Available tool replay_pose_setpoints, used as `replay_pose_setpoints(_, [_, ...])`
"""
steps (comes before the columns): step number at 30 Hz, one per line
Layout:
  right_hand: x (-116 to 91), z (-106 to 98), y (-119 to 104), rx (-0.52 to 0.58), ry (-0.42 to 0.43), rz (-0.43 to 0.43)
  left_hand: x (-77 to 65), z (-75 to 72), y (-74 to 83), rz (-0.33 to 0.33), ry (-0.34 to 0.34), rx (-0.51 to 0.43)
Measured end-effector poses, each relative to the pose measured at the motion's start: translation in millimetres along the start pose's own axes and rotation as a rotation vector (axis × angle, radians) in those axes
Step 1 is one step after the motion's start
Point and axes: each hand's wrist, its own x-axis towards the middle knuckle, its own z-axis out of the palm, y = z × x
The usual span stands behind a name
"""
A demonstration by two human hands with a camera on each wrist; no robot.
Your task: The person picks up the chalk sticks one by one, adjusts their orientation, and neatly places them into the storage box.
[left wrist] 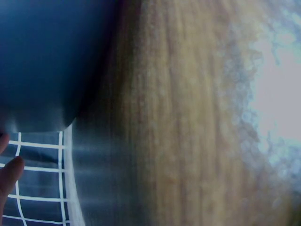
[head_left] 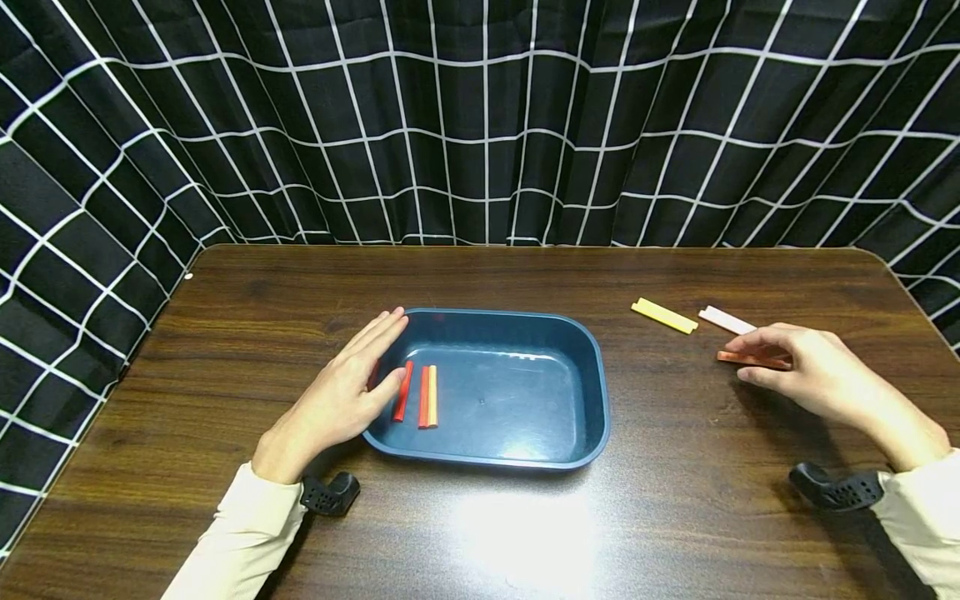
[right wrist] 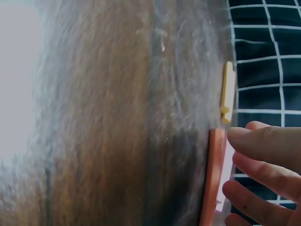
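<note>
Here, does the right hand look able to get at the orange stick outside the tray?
Probably yes: the right hand has its thumb and fingers on either side of the orange stick, and the white stick, just beyond, leaves the way free.

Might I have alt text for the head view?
A left hand overlaps the left rim of a blue tray containing reddish sticks and a yellowish stick. A right hand is at an orange stick, near a white stick and a yellow stick on a table.
</note>
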Motion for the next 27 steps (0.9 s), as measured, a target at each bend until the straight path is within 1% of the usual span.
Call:
replay_pose_setpoints(6, [0, 2, 6, -0.122, 0.011, -0.009, -0.3, -0.2, 0.9, -0.008, -0.005, 0.011])
replay_pose_setpoints(8, [-1, 3, 8, -0.145, 0.013, -0.009, -0.2, -0.1, 0.9, -0.006, -0.005, 0.009])
replay_pose_setpoints(16, [0, 6, 15, -0.170, 0.029, -0.073, -0.1, 0.1, 0.1, 0.000, -0.002, 0.012])
replay_pose_setpoints(24, [3, 10, 11, -0.165, -0.026, -0.029, -0.3, -0.7, 0.6, -0.003, 0.000, 0.013])
replay_pose_setpoints(27, [4, 11, 9, -0.165, -0.031, -0.026, 0.1, -0.4, 0.4, -0.003, 0.000, 0.014])
